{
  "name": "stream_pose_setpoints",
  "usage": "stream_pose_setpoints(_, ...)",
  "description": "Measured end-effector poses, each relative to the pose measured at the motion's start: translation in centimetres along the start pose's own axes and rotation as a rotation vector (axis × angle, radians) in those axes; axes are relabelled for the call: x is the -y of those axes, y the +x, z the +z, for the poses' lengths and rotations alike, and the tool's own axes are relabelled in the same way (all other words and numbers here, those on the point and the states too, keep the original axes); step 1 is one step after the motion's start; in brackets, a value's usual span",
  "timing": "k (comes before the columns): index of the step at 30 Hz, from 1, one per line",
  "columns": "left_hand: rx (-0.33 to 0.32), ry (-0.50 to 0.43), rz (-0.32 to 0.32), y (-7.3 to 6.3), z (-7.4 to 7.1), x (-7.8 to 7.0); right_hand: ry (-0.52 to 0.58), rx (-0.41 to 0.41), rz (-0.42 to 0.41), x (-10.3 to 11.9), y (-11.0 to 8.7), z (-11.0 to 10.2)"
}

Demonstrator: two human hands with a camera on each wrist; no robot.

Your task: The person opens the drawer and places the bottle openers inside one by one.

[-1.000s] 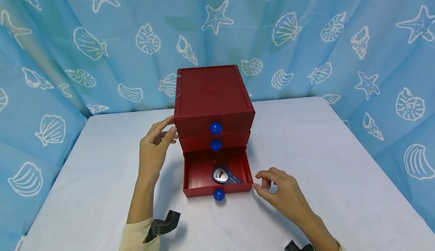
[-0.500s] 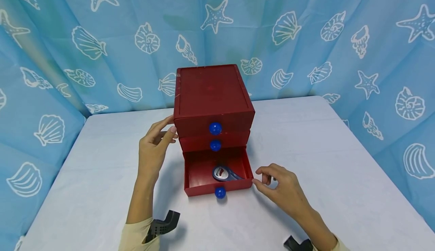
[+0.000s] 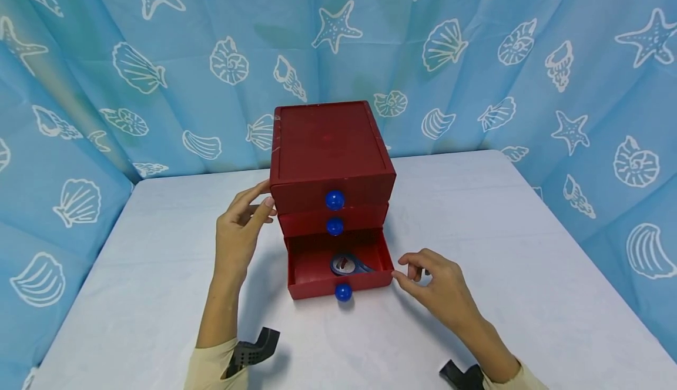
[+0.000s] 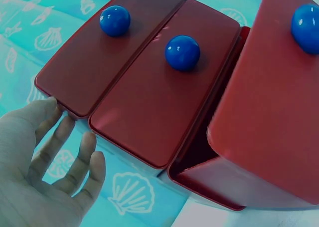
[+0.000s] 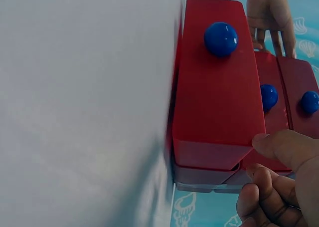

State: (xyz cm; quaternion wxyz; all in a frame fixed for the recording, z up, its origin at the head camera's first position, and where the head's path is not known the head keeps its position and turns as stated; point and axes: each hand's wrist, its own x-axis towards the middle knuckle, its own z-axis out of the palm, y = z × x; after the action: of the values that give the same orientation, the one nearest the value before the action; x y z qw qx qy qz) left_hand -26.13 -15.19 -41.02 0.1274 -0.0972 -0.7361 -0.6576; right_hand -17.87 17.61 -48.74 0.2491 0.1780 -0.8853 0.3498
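A dark red drawer cabinet with blue round knobs stands on the table, its bottom drawer pulled partway out. Inside that drawer lies a small dark blue thing with a round, pale face and a tapering tail; the front wall partly hides it. My left hand has its fingertips at the cabinet's left side, fingers extended and spread in the left wrist view. With the thumb tip, my right hand touches the drawer's front right corner, its other fingers loosely bent beside it.
The two upper drawers are closed, with the middle drawer's knob just above the extended drawer. A white cloth covers the table. Behind and beside it hangs a blue curtain with shell and starfish prints.
The bottom drawer has slid a little way into the cabinet, carrying the blue thing along. My right hand has moved slightly forward with it; my left hand stays at the cabinet's side.
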Motion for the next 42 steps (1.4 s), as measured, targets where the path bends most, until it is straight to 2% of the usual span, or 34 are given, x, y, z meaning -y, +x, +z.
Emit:
stream_pose_setpoints(3,0.001,-0.012,0.01,0.1,0.0,0.5,-0.026,-0.006,-0.001,-0.2,0.2,0.3)
stream_pose_setpoints(7,0.001,-0.004,-0.003,-0.3,0.2,-1.2,-0.038,-0.015,-0.009,-0.4,0.5,0.4)
stream_pose_setpoints(13,-0.001,0.016,-0.017,-0.3,0.2,-1.8,-0.046,-0.023,-0.022,-0.7,1.0,0.7)
stream_pose_setpoints(42,-0.004,0.022,-0.03,-0.2,0.2,-1.7,-0.055,0.002,0.042,-1.3,2.8,1.5)
